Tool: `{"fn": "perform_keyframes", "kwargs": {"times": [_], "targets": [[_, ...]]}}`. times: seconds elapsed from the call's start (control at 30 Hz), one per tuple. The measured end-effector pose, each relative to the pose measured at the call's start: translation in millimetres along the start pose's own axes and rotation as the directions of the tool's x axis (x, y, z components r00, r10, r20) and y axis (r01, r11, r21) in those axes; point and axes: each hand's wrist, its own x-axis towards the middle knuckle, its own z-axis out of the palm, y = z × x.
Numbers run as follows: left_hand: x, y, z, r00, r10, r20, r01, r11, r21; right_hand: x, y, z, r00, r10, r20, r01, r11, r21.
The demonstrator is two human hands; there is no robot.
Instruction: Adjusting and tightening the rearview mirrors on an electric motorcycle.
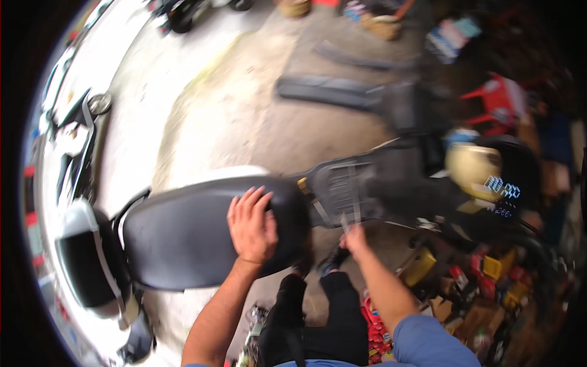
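A scooter lies across the view, its long black seat (183, 235) in front of me. My left hand (252, 223) rests on the seat's right part, fingers stretched out and holding nothing. Beside the dark ribbed footboard (345, 183), my right hand (356, 238) is closed, and a thin, light-coloured tool (344, 222) sticks up from it. Blur hides the tool's exact kind and whether its tip touches the scooter. To the right, the dashboard display (502, 187) is lit.
A black-and-white rear box (85, 257) stands behind the seat. Loose dark panels (330, 92) lie on the floor beyond. A red plastic stool (498, 104) is at the far right. Several boxes and red and yellow packages (489, 269) crowd the near right. Another scooter (79, 140) stands at left.
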Motion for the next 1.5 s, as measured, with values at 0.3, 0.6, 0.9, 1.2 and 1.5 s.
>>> {"fn": "perform_keyframes", "kwargs": {"times": [0.3, 0.6, 0.9, 1.2, 1.5], "targets": [[-23.4, -27.5, -5.2, 0.998, 0.043, -0.053, -0.037, 0.992, 0.119, -320.1, 42.6, -183.9, 0.612, 0.28, -0.74, 0.053, 0.919, 0.391], [57.0, -0.2, -26.4, 0.996, -0.001, -0.094, -0.019, 0.975, -0.219, -474.2, -175.8, -354.7, 0.042, -0.63, -0.776, 0.323, 0.743, -0.586], [144.0, 126.1, -99.0, 0.955, 0.236, -0.179, -0.238, 0.971, 0.007, -441.7, -283.6, -364.8, 0.357, -0.844, -0.4, 0.357, 0.519, -0.776], [154.2, 125.4, -104.4, 0.977, 0.201, 0.068, -0.21, 0.959, 0.19, -431.9, -276.9, -369.2, 0.464, -0.747, -0.476, 0.57, 0.663, -0.484], [186.3, 127.3, -99.2, 0.936, 0.181, 0.302, -0.265, 0.927, 0.265, -435.4, -275.1, -362.7, 0.42, -0.768, -0.484, 0.553, 0.639, -0.534]]}}
